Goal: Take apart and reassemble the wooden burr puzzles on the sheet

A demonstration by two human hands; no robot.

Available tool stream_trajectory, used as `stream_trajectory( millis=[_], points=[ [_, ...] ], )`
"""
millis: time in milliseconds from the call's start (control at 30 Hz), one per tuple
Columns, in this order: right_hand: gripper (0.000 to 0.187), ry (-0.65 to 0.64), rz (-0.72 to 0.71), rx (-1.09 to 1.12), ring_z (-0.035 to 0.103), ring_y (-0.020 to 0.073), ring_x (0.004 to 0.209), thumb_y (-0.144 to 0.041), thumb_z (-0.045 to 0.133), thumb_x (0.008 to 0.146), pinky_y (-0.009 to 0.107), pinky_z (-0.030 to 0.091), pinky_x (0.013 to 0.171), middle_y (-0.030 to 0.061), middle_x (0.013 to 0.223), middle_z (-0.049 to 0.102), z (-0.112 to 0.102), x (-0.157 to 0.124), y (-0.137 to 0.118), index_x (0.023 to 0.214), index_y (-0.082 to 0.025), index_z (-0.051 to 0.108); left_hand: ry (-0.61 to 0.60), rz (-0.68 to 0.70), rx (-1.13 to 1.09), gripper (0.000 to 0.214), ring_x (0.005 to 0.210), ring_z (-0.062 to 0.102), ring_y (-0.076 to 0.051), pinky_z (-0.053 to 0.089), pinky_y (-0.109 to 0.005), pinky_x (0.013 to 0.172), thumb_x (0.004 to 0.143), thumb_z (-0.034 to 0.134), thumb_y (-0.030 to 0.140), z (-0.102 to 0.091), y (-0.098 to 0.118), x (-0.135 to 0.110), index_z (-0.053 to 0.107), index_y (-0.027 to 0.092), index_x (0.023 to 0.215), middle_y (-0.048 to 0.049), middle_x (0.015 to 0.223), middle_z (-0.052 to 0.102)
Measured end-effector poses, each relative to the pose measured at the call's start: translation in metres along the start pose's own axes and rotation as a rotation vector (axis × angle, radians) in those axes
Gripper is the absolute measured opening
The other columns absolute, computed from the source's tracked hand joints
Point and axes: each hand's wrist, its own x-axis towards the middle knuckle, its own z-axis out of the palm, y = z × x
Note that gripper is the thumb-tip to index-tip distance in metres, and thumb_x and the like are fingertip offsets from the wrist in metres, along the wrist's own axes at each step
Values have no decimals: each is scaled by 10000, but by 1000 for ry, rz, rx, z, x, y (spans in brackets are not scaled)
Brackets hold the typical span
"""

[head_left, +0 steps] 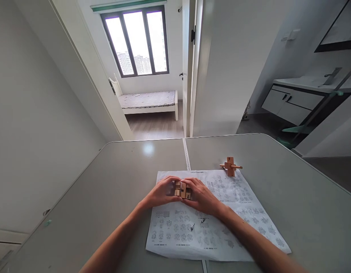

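Note:
A cluster of small wooden puzzle blocks (182, 190) sits on a printed instruction sheet (232, 212) in the middle of the grey table (107, 197). My left hand (161, 192) grips the cluster from its left side, fingers curled round it. My right hand (201, 196) grips it from the right, fingers bent over the blocks. One block face near my right hand bears a dark mark. An assembled wooden cross-shaped puzzle (231, 166) stands apart at the sheet's far right corner.
The table is made of two halves with a seam (187, 155) down the middle. Beyond it an open doorway shows a bed (148, 101) under a window. A washbasin cabinet (295, 100) stands at the right.

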Motion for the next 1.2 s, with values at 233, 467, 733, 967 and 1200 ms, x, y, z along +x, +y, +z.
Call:
stream_trajectory(
  millis=[233, 467, 733, 967, 1200],
  points=[
    [710, 18, 79, -62, 510, 374, 1348, -463, 877, 774, 569, 475, 1110, 159, 1425, 547, -10, 0, 13, 1354, -241, 532, 99, -196, -415, 671, 1097, 712, -259, 587, -400, 936, 837, 832, 440, -3, -8, 0, 535, 224, 1398, -138, 1300, 695],
    [590, 24, 73, -52, 563, 357, 1289, -442, 868, 796, 545, 526, 1059, 143, 1357, 597, -9, 1, 11, 1265, -242, 572, 215, -224, -430, 554, 905, 768, -214, 599, -325, 769, 927, 684, 588, 1, -8, 4, 559, 224, 1324, -155, 1351, 661],
    [569, 36, 36, -47, 566, 351, 1275, -396, 855, 822, 547, 521, 1073, 135, 1337, 606, -4, 2, 6, 1277, -241, 551, 276, -163, -521, 555, 792, 731, -179, 573, -316, 746, 975, 542, 681, -3, 4, 5, 686, 159, 1099, -153, 1254, 698],
    [581, 35, 40, -47, 564, 347, 1273, -403, 854, 824, 543, 516, 1080, 132, 1345, 598, -5, 2, 6, 1288, -239, 545, 254, -180, -505, 497, 781, 720, -173, 560, -299, 705, 951, 619, 639, -2, 3, 5, 688, 151, 1017, -161, 1237, 709],
    [584, 30, 47, -41, 558, 358, 1287, -398, 852, 821, 557, 519, 1075, 137, 1341, 605, -4, 2, 6, 1300, -249, 555, 236, -202, -485, 480, 787, 743, -185, 554, -275, 650, 958, 603, 639, -1, 2, 5, 634, 166, 1031, -149, 1180, 733]
  ],
)
